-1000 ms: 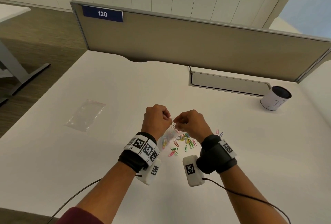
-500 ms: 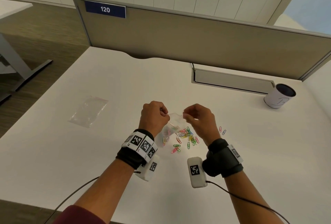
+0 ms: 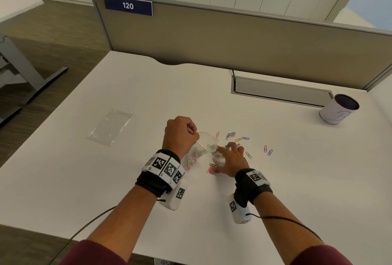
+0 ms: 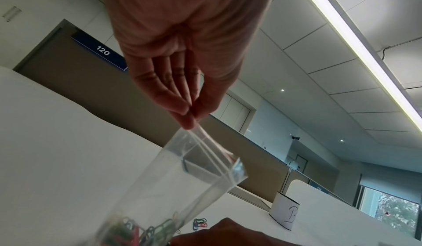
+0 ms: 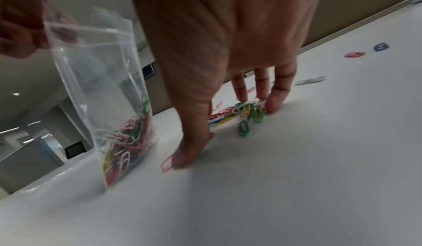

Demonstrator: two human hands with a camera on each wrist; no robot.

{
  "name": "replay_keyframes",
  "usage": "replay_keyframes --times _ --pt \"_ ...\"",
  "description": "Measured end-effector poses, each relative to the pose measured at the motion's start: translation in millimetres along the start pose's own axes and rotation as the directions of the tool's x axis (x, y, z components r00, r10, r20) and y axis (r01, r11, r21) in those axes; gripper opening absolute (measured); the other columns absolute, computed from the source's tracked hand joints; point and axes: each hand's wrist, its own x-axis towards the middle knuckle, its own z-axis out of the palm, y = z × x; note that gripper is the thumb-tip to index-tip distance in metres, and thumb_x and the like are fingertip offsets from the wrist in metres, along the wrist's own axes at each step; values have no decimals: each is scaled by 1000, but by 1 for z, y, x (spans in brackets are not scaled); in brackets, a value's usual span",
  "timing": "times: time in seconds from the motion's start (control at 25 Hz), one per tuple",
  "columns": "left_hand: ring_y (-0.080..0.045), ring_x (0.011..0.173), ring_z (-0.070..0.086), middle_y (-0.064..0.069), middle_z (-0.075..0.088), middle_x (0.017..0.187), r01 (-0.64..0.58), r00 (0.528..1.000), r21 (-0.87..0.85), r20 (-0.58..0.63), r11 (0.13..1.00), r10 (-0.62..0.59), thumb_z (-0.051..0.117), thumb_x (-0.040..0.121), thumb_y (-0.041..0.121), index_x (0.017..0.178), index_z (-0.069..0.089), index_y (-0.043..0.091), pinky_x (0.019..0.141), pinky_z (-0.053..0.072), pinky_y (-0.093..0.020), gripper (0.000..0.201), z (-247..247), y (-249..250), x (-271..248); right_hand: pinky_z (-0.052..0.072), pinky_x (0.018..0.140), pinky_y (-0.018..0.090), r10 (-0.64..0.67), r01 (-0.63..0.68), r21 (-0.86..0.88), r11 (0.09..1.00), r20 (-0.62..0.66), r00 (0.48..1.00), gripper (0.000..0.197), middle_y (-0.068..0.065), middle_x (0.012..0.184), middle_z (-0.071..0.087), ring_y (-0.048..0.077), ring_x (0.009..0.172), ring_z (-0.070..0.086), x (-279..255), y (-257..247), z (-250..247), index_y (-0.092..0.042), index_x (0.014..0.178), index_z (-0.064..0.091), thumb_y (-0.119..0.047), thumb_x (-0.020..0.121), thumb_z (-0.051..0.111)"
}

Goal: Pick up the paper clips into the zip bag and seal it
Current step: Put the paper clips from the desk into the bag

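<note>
My left hand (image 3: pixel 180 135) is raised, knuckles up, its fingers (image 4: pixel 182 109) pinched on the top edge of the zip bag (image 3: pixel 203 148), which hangs open-mouthed with its bottom on the worktop (image 3: pixel 106 180) and coloured clips inside. My right hand (image 3: pixel 231 158), at about 3 o'clock from the bag, reaches palm-down, fingers (image 5: pixel 274 96) spread apart, tips pressing on the loose paper clips (image 3: pixel 233 135) scattered there.
</note>
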Motion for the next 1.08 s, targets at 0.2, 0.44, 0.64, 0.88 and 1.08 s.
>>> replay_keyframes --times 0.2,0.44,0.64,0.88,1.08 --pt "-17 64 68 -3 68 58 9 1000 12 12 1000 -9 70 68 4 72 71 11 71 59 -32 8 1 0 -1 43 85 39 -92 101 48 994 -158 983 34 13 114 53 35 109 46 10 2 7 -20 114 64 -19 80 71" --pt "-17 66 66 4 65 58 28 999 73 43 997 -32 68 65 12 71 70 15 66 53 -26 7 5 8 -3 45 71 35 -125 107 -99 989 -201 972 14 15 97 65 35 91 60 13 2 7 -10 98 66 -11 85 61" --pt "-15 63 64 4 61 54 18 998 45 65 999 -21 67 66 7 71 70 12 67 54 -27 7 10 9 -4 51 75 35 -54 54 -6 999 -242 969 20 15 96 70 35 90 63 13 13 6 -12 96 71 -5 83 58" --pt "-16 69 61 5 60 52 0 997 51 71 999 -3 66 69 7 70 69 14 69 52 -27 7 14 9 -3 60 80 43 214 -24 657 753 -210 954 14 21 87 72 33 80 70 2 34 -10 2 86 73 0 73 76" --pt "-20 73 65 4 60 53 -11 996 47 85 999 7 68 69 7 68 68 15 72 56 -33 8 17 10 -3 62 67 27 187 67 869 491 -180 966 20 25 88 71 30 75 70 -23 34 -43 12 96 67 7 77 71"
